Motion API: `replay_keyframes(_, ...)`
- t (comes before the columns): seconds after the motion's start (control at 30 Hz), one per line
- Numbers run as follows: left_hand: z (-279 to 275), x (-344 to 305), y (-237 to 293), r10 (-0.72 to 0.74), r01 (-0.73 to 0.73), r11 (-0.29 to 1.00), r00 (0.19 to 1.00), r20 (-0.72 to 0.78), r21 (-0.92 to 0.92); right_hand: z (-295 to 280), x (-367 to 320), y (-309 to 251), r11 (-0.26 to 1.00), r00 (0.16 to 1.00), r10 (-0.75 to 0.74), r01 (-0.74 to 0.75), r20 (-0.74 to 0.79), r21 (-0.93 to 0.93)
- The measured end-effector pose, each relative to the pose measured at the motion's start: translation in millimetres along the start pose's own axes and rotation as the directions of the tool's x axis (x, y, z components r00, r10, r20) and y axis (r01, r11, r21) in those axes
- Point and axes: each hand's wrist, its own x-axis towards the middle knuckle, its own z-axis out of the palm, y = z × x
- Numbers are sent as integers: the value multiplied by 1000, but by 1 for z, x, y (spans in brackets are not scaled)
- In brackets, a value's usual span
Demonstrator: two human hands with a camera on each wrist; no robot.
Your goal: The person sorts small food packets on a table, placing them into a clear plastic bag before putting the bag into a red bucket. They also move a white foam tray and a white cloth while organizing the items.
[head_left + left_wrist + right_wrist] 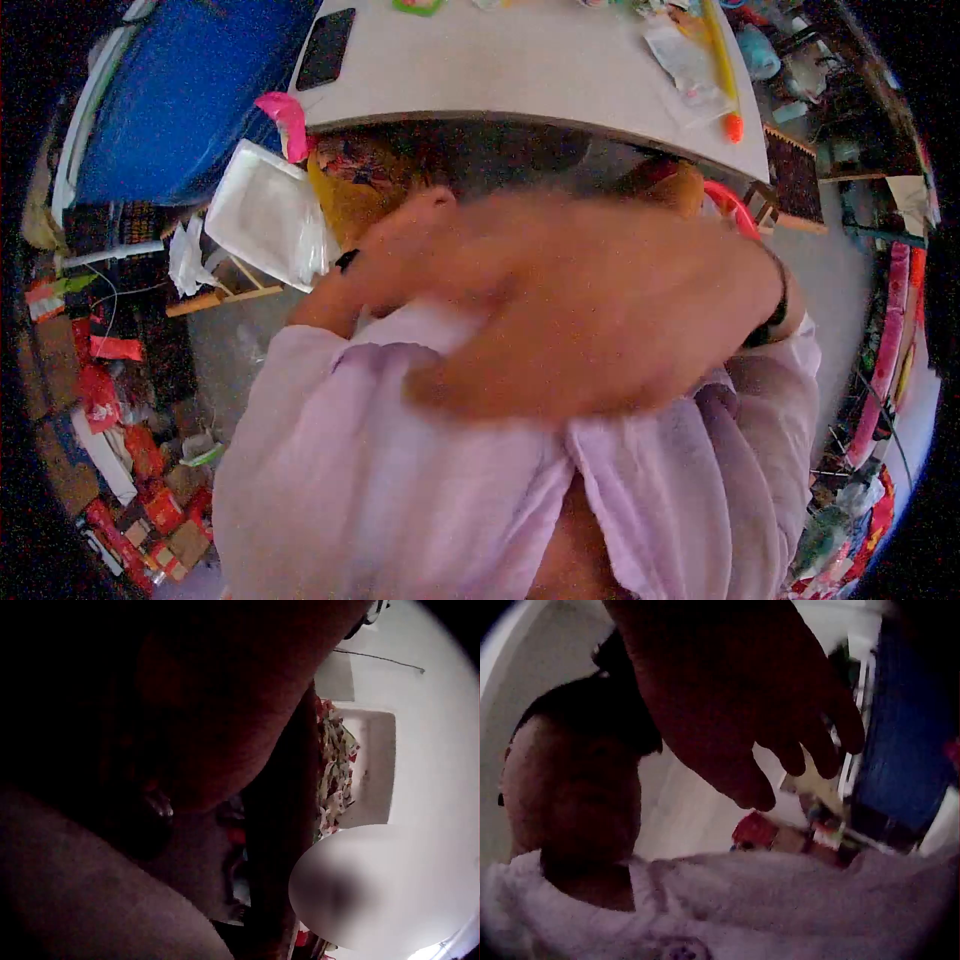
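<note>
My right hand [600,310] is large and blurred in the head view, held up in front of the chest of a pale pink shirt [390,480]. Its fingers [754,784] show spread and loosely extended in the right wrist view, with nothing between them. A dark band [775,320] circles that wrist. My left hand [400,245] lies behind the right one, which hides most of its fingers; a black strap [347,260] is at its wrist. The left wrist view is mostly dark, with a shadowed skin surface [225,742] filling its upper middle.
A white table [520,70] stands ahead, with a black phone [326,48] at its left and a yellow stick [722,70] with an orange end at its right. A white tray [262,210] and a pink object [285,125] are front left. Mixed clutter [140,470] covers the left side.
</note>
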Motion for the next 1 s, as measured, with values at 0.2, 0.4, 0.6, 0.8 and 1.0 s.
replay_keyframes(0.2,-8,-5,4,38,-38,999,999,17,22,76,19,3,883,966,71,54,247,-467)
replay_keyframes(0.4,4,13,-39,59,-58,998,998,12,-35,77,24,13,800,815,353,-7,460,-600)
replay_keyframes(0.6,9,9,-27,29,-26,999,996,-81,37,69,30,9,726,762,430,26,483,-687)
replay_keyframes(0.8,9,6,-25,57,-70,974,996,-63,-216,48,36,11,892,854,278,-60,440,-448)
replay_keyframes(1.0,-3,-11,15,63,-62,998,996,-63,20,32,23,20,887,885,244,-369,396,278)
